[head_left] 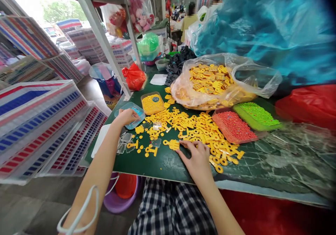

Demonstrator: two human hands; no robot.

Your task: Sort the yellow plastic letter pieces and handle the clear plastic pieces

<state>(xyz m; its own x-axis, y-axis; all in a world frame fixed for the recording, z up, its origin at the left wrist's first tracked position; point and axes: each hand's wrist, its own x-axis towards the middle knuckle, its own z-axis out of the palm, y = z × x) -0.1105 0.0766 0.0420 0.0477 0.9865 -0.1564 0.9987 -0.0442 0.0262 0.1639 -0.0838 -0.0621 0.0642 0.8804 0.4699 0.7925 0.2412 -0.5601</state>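
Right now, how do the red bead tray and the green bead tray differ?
The shallow red bead tray lies nearer the person, beside the yellow plastic pieces; the shallow green bead tray lies farther back, to its right. The beads differ in colour. Both are full, flat and side by side.

A heap of plastic parts [189, 126] is lying across the middle of the worktop [160, 161]. At twelve o'clock from the heap, an open bag of parts [215, 83] is sitting farther back. At three o'clock, two bead trays are lying side by side, the near tray [233, 126] touching the heap's edge and the far tray [256, 115] just beyond it at two o'clock. At ten o'clock, a tub of beads [152, 103] is standing, with a shallow dish [133, 118] just beside it at nine o'clock. The left hand [127, 116] is resting over that dish. The right hand [195, 159] is lying at six o'clock, its fingers [183, 144] touching the heap's near edge. Stacked crates [42, 130] are leaning off the worktop at nine o'clock.
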